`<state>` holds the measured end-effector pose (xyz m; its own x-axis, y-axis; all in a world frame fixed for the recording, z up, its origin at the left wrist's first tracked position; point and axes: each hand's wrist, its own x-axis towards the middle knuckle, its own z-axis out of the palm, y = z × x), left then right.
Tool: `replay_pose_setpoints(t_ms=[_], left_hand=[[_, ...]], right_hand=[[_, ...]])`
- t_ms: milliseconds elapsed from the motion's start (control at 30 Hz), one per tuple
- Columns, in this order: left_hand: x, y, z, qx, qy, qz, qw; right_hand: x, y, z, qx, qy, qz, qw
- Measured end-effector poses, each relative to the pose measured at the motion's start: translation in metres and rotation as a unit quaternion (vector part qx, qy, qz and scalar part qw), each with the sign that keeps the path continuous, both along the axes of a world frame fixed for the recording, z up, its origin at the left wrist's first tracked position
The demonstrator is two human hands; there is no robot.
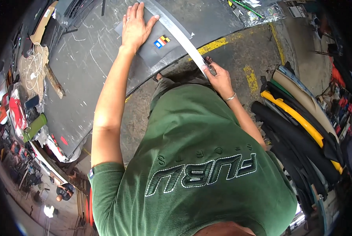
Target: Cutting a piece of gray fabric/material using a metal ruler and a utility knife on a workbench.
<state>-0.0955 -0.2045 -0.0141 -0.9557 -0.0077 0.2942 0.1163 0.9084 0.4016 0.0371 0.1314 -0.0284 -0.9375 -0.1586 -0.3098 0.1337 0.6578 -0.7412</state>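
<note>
My left hand (135,27) lies flat with fingers spread on a thin dark grey sheet (148,55) on the table. Beside its thumb runs a long silvery straightedge (176,33), crossing the sheet and reaching past the table's near edge. At that overhanging end my right hand (220,78) is closed, thumb and fingers gripping the strip. Something small and dark shows by those fingers; I cannot make out what it is. A small patch with blue, yellow, red and black blocks (162,41) lies on the sheet between the left hand and the straightedge.
The scratched dark table (79,84) has a cardboard piece with white cord (34,65), a wood piece (54,82) and a green roll (35,128) at its left. Black and yellow material rolls (298,122) lie at right. Green rods (247,8) lie at the far edge.
</note>
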Motion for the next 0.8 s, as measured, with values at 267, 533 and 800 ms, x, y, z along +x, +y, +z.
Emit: replay_pose_setpoints(t_ms=[267, 533, 800], left_hand=[[0.002, 0.01, -0.003, -0.088, -0.072, 0.023, 0.993], [0.002, -0.001, -0.02, -0.084, -0.001, -0.012, 0.996], [0.0, 0.001, -0.016, -0.087, -0.016, -0.03, 0.996]], right_hand=[[-0.008, -0.001, -0.004, -0.015, 0.009, -0.003, 1.0], [-0.028, -0.014, -0.007, -0.02, -0.046, -0.002, 0.999], [-0.029, -0.013, -0.004, -0.072, -0.085, -0.03, 0.993]])
